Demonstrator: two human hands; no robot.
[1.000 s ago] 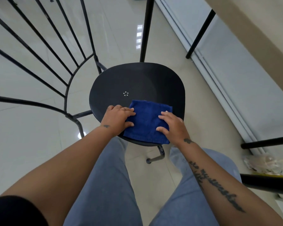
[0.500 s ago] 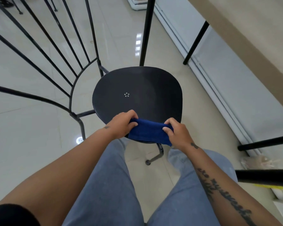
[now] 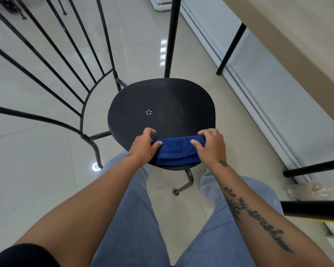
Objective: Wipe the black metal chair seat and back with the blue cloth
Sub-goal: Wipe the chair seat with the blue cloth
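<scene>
Gripped the blue cloth [image 3: 178, 151] at both ends: clamped the left end in the left hand [image 3: 143, 146], with fingers curled over the far edge and thumb laid on top; pinched the right end in the right hand [image 3: 210, 146] in much the same way. Showed a rounded, matte black chair seat [image 3: 162, 101], marked by a small ring of pale dots [image 3: 148, 112] left of centre, and a chair back [image 3: 83, 134] of thin black bars fanning out to the left. Looked folded into a thick, narrow band, deep blue and fuzzy. Lay across the near edge of the seat, stretched straight between the two hands and touching both.
</scene>
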